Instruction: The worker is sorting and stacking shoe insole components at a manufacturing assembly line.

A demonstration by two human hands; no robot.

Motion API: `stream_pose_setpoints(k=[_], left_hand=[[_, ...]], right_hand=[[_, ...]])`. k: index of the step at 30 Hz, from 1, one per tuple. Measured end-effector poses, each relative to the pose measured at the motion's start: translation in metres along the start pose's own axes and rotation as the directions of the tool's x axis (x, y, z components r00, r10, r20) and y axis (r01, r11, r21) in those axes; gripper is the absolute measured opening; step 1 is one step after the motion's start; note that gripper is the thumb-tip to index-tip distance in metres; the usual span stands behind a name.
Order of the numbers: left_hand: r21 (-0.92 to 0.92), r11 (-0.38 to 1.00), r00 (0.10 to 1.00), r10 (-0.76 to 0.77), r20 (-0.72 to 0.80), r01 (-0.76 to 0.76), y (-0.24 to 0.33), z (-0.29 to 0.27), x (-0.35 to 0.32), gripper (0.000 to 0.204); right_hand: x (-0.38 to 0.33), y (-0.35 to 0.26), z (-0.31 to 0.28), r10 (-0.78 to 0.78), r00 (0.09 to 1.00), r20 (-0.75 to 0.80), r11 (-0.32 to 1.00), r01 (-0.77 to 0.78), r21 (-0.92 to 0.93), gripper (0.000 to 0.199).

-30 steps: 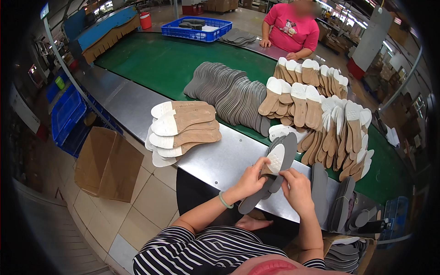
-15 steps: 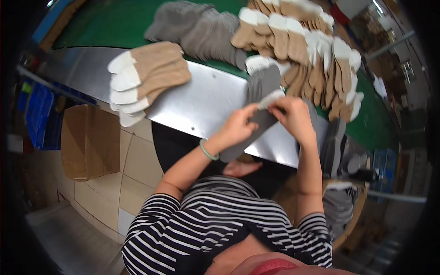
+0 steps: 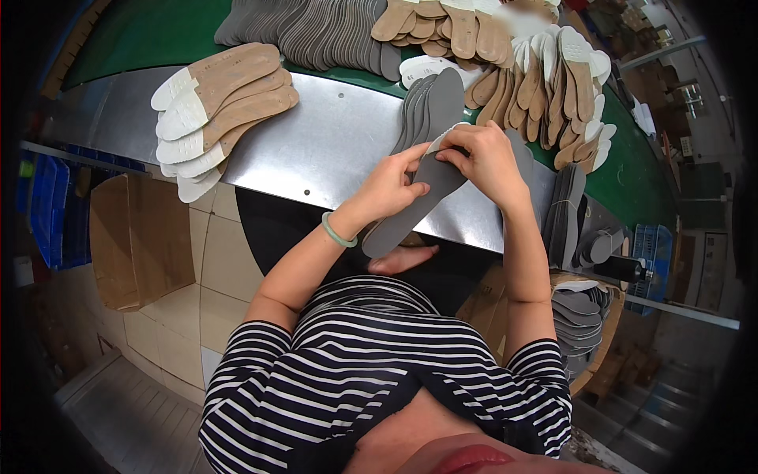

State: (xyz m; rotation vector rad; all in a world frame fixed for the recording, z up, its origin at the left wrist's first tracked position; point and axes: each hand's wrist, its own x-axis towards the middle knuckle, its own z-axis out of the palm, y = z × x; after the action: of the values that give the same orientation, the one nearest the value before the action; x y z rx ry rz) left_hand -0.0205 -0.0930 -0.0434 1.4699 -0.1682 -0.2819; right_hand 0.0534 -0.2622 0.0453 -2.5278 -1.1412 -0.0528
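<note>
A grey insole (image 3: 399, 221) slants between my two hands above the near edge of the metal worktop (image 3: 324, 150). My left hand (image 3: 388, 186) grips it along its left side, thumb on the grey face. At the upper end, my right hand (image 3: 483, 158) pinches the edge, where a strip of white lining (image 3: 444, 141) shows between the hands. Whether that strip is loose or attached, I cannot tell. Just behind my hands lies a small fanned stack of grey insoles (image 3: 444, 99). More grey insoles (image 3: 519, 154) show partly behind my right hand.
Brown-and-white insoles (image 3: 237, 91) overlap at the worktop's left. On the green surface behind stand a long row of grey insoles (image 3: 316, 35) and heaps of brown-and-white ones (image 3: 545, 87). A tied grey bundle (image 3: 562, 213) stands right. Cardboard boxes (image 3: 142, 241) and blue crates (image 3: 55, 209) flank me.
The whole view has shifted, so the table and stacks sit a little higher and further left. Both hands still hold the insole, and my right fingers now wrap more over its upper end.
</note>
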Motion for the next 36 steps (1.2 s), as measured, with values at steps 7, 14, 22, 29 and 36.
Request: stream_pose_setpoints(k=[7,14,22,29,36], left_hand=[[-0.087,0.994,0.997,0.071,-0.031,-0.074,-0.015,0.005,0.002,0.069],[-0.063,0.997,0.999,0.039,0.027,-0.037,-0.001,0.007,-0.001,0.071],[-0.01,1.0,0.999,0.004,0.043,-0.003,-0.006,0.015,-0.001,0.074],[0.01,1.0,0.997,0.011,0.071,-0.012,-0.004,0.015,0.003,0.084],[-0.199,0.98,0.991,0.001,0.134,0.026,-0.017,0.018,0.009,0.087]], right_hand=[[0.001,0.012,0.008,-0.017,1.0,-0.008,1.0,0.017,0.015,0.013],[-0.001,0.012,0.003,0.076,0.996,0.036,0.993,-0.079,0.09,0.014],[-0.003,0.024,0.004,0.012,0.999,0.042,0.993,-0.017,0.12,0.015],[-0.006,0.023,0.0,-0.043,0.999,0.028,0.997,0.041,0.066,0.016],[-0.009,0.02,-0.004,-0.034,0.998,0.047,0.993,0.028,0.117,0.016]])
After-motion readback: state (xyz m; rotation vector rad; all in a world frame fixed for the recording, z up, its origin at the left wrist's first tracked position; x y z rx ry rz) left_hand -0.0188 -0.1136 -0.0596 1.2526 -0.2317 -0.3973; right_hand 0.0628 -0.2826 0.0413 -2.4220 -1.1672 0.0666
